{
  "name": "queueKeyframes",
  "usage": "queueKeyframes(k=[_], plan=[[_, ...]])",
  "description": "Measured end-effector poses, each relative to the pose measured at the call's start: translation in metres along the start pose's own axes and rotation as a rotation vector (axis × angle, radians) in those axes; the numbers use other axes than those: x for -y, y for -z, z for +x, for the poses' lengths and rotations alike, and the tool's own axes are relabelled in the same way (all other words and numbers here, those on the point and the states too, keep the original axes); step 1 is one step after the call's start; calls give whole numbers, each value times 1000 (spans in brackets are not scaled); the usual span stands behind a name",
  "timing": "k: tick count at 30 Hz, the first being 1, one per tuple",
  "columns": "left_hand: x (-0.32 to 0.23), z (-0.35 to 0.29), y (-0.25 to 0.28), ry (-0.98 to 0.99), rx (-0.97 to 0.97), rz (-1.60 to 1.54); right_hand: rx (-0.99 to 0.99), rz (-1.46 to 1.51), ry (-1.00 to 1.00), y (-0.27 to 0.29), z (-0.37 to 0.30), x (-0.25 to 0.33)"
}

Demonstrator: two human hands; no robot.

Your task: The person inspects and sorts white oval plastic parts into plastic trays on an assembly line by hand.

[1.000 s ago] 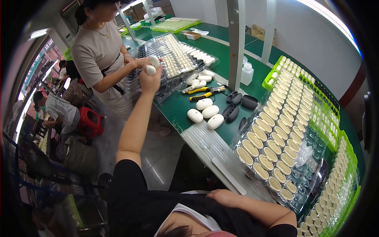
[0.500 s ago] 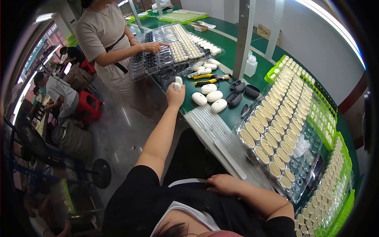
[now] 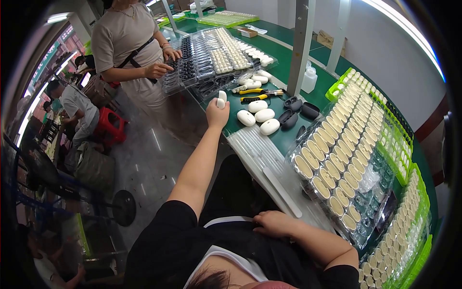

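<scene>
My left hand (image 3: 217, 112) is stretched out over the near edge of the green table (image 3: 288, 58) and grips a small white oval plastic shell (image 3: 221, 98), held upright. Just to its right three more white shells (image 3: 259, 116) lie on the table, with dark shells (image 3: 298, 111) beyond them. My right hand (image 3: 272, 223) rests closed against my black shirt near the table's front edge, holding nothing that I can see.
A co-worker in a beige top (image 3: 127, 38) stands at the far left, hands on clear trays of dark parts (image 3: 185, 72). Yellow-handled cutters (image 3: 252, 92) and a white bottle (image 3: 309, 79) lie further back. Clear blister trays of cream shells (image 3: 337, 154) and green crates (image 3: 385, 135) fill the right.
My left arm has drawn back from the co-worker toward me, carrying the white shell down to the table's near edge. The view has tilted downward. My right hand stays put.
</scene>
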State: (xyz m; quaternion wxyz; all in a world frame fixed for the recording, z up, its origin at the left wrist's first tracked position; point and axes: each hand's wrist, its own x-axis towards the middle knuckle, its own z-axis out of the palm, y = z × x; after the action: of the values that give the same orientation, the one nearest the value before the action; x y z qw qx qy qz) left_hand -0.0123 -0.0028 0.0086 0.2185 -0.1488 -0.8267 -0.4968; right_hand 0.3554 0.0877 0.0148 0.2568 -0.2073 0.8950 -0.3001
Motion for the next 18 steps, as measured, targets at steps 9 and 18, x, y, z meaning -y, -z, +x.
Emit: queueKeyframes(k=[9,18], plan=[[6,4,-2,-47,-55,21,6,-19,3,2,2,1],[3,2,0,1,-14,-20,6,-12,2,3,3,2]])
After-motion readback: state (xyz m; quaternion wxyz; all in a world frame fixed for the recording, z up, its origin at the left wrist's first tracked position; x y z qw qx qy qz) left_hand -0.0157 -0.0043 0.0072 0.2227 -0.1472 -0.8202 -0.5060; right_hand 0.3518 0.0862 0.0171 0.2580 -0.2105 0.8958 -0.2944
